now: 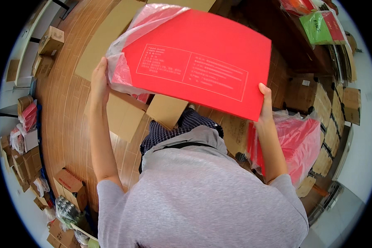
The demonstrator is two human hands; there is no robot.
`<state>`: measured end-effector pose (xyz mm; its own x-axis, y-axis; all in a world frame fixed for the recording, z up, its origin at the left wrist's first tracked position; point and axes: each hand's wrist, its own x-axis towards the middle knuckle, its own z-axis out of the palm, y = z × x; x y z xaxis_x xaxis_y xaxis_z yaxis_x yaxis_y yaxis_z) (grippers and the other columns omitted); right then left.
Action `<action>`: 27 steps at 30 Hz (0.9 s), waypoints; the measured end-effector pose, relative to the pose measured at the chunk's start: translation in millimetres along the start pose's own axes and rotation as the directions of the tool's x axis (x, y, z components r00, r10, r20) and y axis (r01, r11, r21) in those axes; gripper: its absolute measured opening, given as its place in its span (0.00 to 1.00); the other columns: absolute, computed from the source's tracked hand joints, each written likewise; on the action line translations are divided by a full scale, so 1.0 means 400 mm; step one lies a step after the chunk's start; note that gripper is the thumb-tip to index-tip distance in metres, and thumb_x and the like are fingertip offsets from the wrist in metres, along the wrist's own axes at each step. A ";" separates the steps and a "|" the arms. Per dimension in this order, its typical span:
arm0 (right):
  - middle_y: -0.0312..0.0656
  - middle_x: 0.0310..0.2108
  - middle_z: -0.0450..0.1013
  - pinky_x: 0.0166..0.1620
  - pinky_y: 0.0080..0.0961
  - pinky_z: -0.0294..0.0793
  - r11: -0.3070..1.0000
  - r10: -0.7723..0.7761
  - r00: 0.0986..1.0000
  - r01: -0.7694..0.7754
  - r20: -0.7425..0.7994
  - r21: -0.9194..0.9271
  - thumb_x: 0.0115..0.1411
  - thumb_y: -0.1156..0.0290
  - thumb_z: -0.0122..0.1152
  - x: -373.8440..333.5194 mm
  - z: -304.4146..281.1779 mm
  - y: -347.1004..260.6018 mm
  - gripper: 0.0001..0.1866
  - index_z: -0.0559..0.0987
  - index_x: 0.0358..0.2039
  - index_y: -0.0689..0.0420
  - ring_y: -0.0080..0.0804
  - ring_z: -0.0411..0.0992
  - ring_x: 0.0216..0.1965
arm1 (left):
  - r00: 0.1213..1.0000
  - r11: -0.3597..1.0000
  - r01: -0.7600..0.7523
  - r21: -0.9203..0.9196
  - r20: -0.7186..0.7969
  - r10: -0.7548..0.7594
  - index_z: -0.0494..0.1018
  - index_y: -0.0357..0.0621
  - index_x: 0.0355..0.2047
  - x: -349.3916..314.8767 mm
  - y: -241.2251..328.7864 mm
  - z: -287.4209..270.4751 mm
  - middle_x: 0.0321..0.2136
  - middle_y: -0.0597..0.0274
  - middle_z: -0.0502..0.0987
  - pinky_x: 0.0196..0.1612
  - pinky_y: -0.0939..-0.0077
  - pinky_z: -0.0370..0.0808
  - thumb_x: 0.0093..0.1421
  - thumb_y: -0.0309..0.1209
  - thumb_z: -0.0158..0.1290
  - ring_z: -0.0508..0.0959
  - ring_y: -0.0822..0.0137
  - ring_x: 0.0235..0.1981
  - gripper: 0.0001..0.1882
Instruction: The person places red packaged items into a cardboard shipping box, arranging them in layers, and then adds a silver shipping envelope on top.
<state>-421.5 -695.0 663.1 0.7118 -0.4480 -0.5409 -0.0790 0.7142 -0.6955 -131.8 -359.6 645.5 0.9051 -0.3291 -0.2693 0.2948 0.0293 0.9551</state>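
Holding a large red sheet [202, 58] up in front of the body, both arms reach forward and upward from the lower part of the head view. The left hand [99, 78] grips the sheet's left edge, its fingers curled shut over the card and the loose plastic bag [130, 33] bunched around that end. The right hand [265, 101] pinches the lower right corner, thumb on the near face, the other fingers hidden behind the card. The sheet hangs in the air, tilted, well above the wooden floor [66, 99], with its upper left part still inside the bag. Below it lie flat pieces of cardboard [124, 115] on the floor's narrow planks. Small cardboard boxes [49, 41] stand along the left side of the room, and more flattened cartons [339, 107] lean at the right. Beside the right forearm sits a stack of red sheets in a plastic bag [304, 140]. The held sheet is smooth, stiff and matte, rectangular with faint pale print; the bag is thin, clear and crinkled. The person wears a grey shirt [202, 194].
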 end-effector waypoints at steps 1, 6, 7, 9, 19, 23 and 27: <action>0.44 0.46 0.70 0.45 0.30 0.74 0.998 -0.066 0.997 0.065 0.047 0.022 0.53 0.54 0.56 -0.005 0.008 -0.001 0.29 0.68 0.50 0.61 0.32 0.71 0.45 | 1.000 1.000 -0.001 -0.006 -0.008 0.001 0.68 0.33 0.48 -0.018 -0.001 -0.003 0.45 0.58 0.74 0.50 0.76 0.68 0.67 0.41 0.38 0.73 0.70 0.46 0.22; 0.45 0.46 0.70 0.44 0.29 0.75 0.991 -0.130 0.986 0.126 0.109 0.042 0.53 0.55 0.56 -0.023 0.052 -0.030 0.30 0.67 0.50 0.63 0.33 0.72 0.44 | 0.998 0.985 -0.059 -0.160 -0.027 0.055 0.65 0.35 0.51 -0.032 0.000 -0.022 0.47 0.57 0.73 0.51 0.73 0.69 0.68 0.42 0.36 0.73 0.69 0.48 0.23; 0.46 0.46 0.70 0.45 0.29 0.75 0.989 -0.146 0.983 0.142 0.114 0.036 0.53 0.54 0.55 -0.023 0.054 -0.036 0.30 0.67 0.51 0.63 0.33 0.72 0.45 | 0.998 0.985 -0.061 -0.161 -0.025 0.058 0.65 0.35 0.51 -0.029 0.000 -0.017 0.47 0.57 0.73 0.51 0.73 0.69 0.68 0.42 0.36 0.73 0.69 0.48 0.23; 0.46 0.46 0.70 0.45 0.30 0.74 0.987 -0.163 0.979 0.160 0.125 0.028 0.53 0.54 0.55 -0.015 0.056 -0.046 0.30 0.67 0.51 0.63 0.34 0.71 0.45 | 0.997 0.975 -0.070 -0.210 -0.042 0.063 0.64 0.34 0.53 -0.027 0.004 -0.006 0.49 0.56 0.71 0.52 0.72 0.68 0.68 0.43 0.36 0.72 0.67 0.50 0.25; 0.46 0.52 0.68 0.52 0.38 0.69 0.983 0.026 0.983 -0.058 0.181 0.176 0.57 0.52 0.50 0.038 0.053 0.047 0.30 0.65 0.54 0.60 0.40 0.69 0.50 | 0.996 0.989 -0.091 -0.113 0.014 0.093 0.69 0.37 0.48 0.043 0.137 0.022 0.44 0.58 0.74 0.49 0.76 0.70 0.64 0.41 0.46 0.74 0.70 0.44 0.21; 0.44 0.54 0.67 0.53 0.42 0.68 0.919 0.192 0.939 -0.274 0.287 0.282 0.58 0.49 0.46 0.033 0.021 0.114 0.30 0.64 0.56 0.55 0.42 0.68 0.51 | 0.980 1.000 -0.015 -0.019 0.199 0.019 0.73 0.37 0.41 0.084 0.205 0.057 0.35 0.61 0.77 0.40 0.76 0.74 0.66 0.38 0.41 0.76 0.73 0.33 0.17; 0.43 0.54 0.67 0.53 0.42 0.68 0.906 0.239 0.936 -0.311 0.258 0.288 0.59 0.50 0.44 0.037 0.021 0.155 0.29 0.65 0.56 0.53 0.42 0.68 0.52 | 0.983 0.999 0.042 -0.021 0.181 -0.038 0.73 0.39 0.39 0.109 0.209 0.054 0.32 0.63 0.77 0.37 0.75 0.75 0.66 0.39 0.41 0.76 0.73 0.30 0.16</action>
<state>-410.1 -653.0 616.0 0.8275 -0.1095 -0.5506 -0.0917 0.9413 -0.3250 -74.5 -392.0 716.5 0.8228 -0.4957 -0.2781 0.3388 0.0350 0.9402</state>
